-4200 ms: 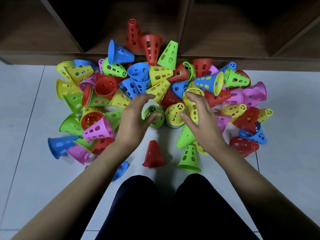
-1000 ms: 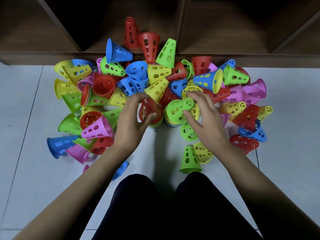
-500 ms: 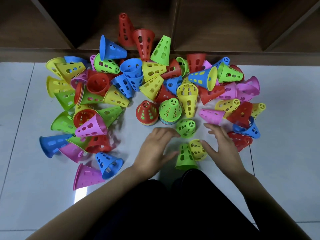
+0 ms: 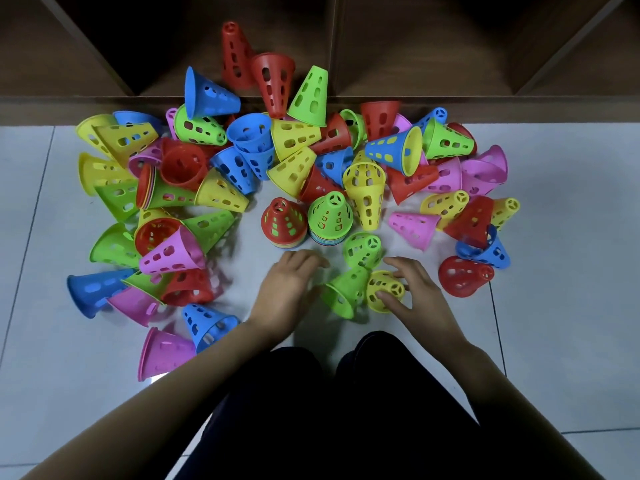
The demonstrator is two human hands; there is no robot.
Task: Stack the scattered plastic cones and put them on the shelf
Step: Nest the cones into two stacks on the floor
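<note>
Several plastic cones in red, yellow, green, blue and pink lie scattered on the tile floor below a wooden shelf. Two short stacks stand in the middle, one topped red and one topped green. My left hand is spread, its thumb against the rim of a tipped green cone. My right hand has its thumb and fingers around a small yellow cone. Another green cone lies just beyond both hands.
A red cone and an upturned red cone rest on the shelf's bottom board. A yellow cone stands behind the stacks. My dark-clothed knees fill the near floor. Bare tile lies at the right.
Both hands left the two stacks and drew back toward my knees. The near green cone has tipped over to the left. My right hand has closed on the yellow cone.
</note>
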